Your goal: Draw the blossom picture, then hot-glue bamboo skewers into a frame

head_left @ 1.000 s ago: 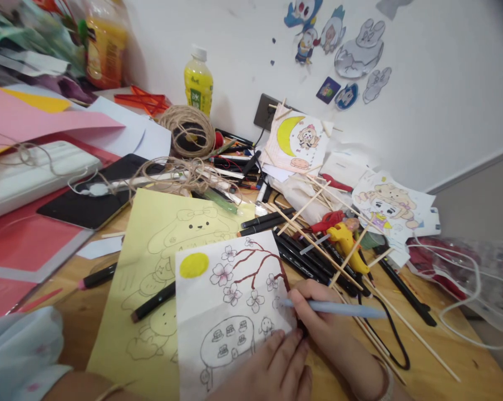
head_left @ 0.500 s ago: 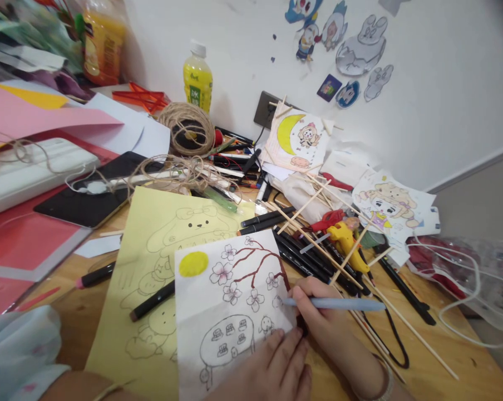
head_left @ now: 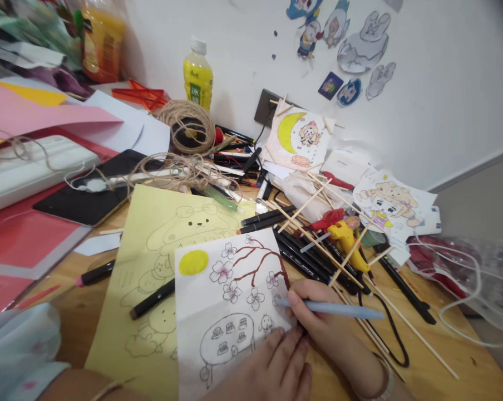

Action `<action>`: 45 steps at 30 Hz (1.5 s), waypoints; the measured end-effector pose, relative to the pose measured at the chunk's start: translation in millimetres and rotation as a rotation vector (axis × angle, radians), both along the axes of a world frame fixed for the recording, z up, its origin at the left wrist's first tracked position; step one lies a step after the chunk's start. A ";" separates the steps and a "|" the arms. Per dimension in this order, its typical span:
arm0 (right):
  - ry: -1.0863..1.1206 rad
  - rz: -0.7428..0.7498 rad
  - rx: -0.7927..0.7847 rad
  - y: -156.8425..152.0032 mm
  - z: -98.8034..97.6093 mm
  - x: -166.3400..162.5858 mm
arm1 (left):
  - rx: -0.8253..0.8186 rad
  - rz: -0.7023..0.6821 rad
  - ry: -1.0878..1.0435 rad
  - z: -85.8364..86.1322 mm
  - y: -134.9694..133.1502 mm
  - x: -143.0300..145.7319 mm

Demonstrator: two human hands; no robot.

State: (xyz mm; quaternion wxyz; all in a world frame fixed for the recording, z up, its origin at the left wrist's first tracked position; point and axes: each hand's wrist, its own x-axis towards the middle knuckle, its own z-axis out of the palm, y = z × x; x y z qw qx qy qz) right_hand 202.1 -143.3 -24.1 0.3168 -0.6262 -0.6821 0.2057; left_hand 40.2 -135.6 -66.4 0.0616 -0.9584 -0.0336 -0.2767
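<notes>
My right hand (head_left: 318, 314) grips a light blue pen (head_left: 343, 309), its tip on a flower at the right side of the white drawing paper (head_left: 193, 301). The paper bears a yellow sun, a brown branch with several blossoms, a round table and a small figure. My left hand (head_left: 268, 367) lies flat with fingers stretched over the paper's lower right part. Beneath the white paper is a yellow sheet (head_left: 109, 334) with pencil-like outlines of a cartoon dog. A black marker (head_left: 153, 299) rests on the yellow sheet, its right end at the white paper's edge.
Thin wooden sticks (head_left: 318, 245), black markers (head_left: 301, 262) and a yellow glue gun (head_left: 347, 239) crowd the right. Behind are a twine roll (head_left: 188, 127), a yellow drink bottle (head_left: 198, 75) and a moon picture (head_left: 293, 133). A black tablet (head_left: 84, 203) lies left.
The pen tip has shifted slightly left and the pen now lies at a little lower angle over the flower. My left hand stays in place on the paper.
</notes>
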 end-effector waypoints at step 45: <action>-0.058 0.091 0.031 -1.0 1.8 0.4 | 0.022 0.012 -0.006 -0.1 1.2 0.1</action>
